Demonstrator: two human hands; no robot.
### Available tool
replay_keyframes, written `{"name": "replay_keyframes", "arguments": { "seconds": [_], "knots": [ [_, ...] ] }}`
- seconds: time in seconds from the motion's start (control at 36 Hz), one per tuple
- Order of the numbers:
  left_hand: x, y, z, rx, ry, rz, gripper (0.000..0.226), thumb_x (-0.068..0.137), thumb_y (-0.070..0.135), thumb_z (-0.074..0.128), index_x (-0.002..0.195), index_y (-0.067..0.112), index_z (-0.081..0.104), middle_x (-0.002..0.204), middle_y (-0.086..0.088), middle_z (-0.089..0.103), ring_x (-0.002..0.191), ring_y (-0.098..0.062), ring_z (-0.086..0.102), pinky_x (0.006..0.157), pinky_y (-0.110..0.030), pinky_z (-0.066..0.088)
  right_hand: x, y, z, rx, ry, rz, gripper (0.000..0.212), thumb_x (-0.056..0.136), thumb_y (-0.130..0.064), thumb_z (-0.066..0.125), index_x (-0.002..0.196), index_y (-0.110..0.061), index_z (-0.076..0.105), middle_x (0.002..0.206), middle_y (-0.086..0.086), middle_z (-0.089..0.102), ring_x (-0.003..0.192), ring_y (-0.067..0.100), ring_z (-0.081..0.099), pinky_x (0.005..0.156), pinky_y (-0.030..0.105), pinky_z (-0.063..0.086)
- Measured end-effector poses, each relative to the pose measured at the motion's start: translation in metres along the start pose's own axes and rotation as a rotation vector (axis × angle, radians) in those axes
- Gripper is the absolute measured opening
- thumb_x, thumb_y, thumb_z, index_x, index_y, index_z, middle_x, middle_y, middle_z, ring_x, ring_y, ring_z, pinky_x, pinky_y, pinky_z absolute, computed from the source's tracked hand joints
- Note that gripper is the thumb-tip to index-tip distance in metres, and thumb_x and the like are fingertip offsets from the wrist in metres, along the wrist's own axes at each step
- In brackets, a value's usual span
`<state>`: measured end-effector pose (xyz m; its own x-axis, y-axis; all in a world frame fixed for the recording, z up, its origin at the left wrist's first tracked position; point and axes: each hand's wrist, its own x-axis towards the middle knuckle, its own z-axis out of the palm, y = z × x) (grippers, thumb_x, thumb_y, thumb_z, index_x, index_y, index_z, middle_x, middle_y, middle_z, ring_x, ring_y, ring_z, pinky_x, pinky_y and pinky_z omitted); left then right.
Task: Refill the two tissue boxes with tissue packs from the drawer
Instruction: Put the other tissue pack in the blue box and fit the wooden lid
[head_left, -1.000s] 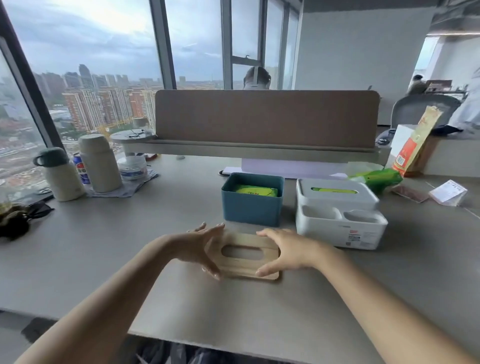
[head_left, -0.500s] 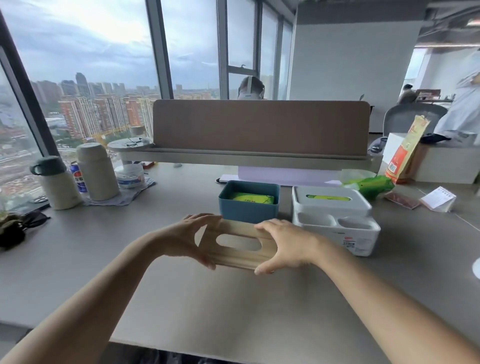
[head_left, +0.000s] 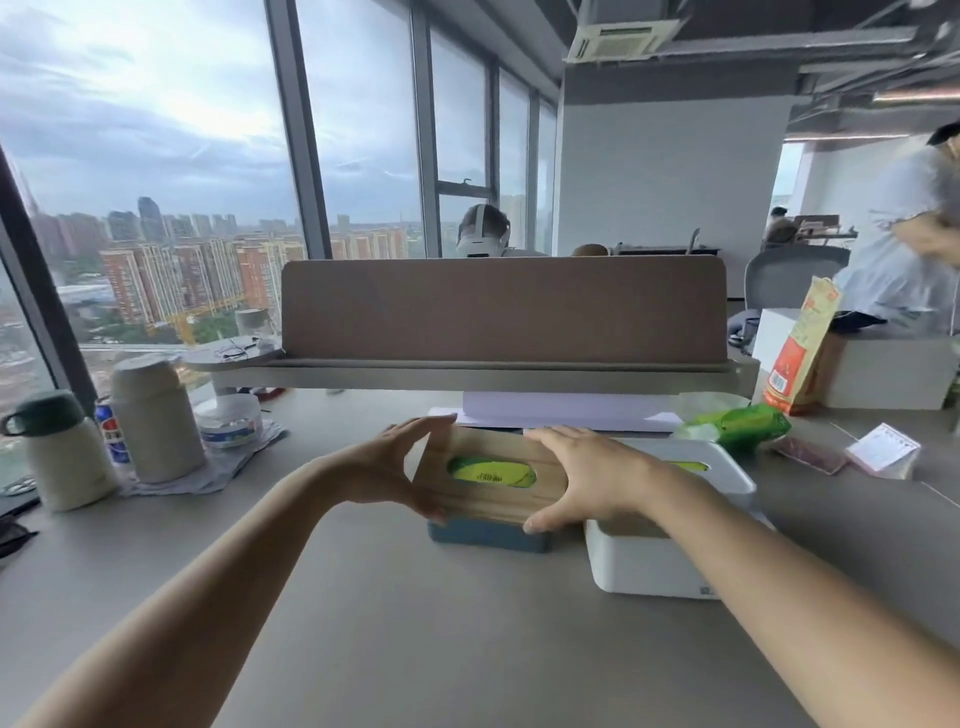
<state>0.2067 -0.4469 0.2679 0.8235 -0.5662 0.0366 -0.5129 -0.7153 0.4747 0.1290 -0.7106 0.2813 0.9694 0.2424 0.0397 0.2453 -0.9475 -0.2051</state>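
The left hand (head_left: 389, 467) and right hand (head_left: 587, 475) grip the wooden lid (head_left: 493, 486) atop the blue box (head_left: 488, 538), its green tissue pack (head_left: 491, 471) showing; the white box (head_left: 654, 566) sits beside.

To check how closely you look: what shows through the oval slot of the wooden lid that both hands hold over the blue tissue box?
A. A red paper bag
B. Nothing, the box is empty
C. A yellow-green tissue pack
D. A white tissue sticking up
C: the oval slot of the wooden lid, held by the left hand and right hand over the blue tissue box, shows a yellow-green tissue pack.

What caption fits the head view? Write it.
Both hands, left and right, set the wooden lid onto the blue tissue box.
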Motion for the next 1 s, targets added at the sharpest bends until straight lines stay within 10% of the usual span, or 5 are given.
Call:
{"name": "replay_keyframes", "arguments": {
  "seconds": [1.0],
  "knots": [
    [0.085,-0.049,0.004,-0.218,-0.187,-0.039,0.103,0.046,0.046,0.089,0.128,0.064,0.030,0.148,0.025,0.033,0.140,-0.001,0.027,0.112,-0.030,0.028,0.076,0.045,0.001,0.180,-0.198,0.087,0.113,0.060,-0.062,0.079,0.150,-0.031,0.017,0.158,-0.011,0.021,0.143,0.011,0.023,0.115,0.033,0.025]
  ]
}}
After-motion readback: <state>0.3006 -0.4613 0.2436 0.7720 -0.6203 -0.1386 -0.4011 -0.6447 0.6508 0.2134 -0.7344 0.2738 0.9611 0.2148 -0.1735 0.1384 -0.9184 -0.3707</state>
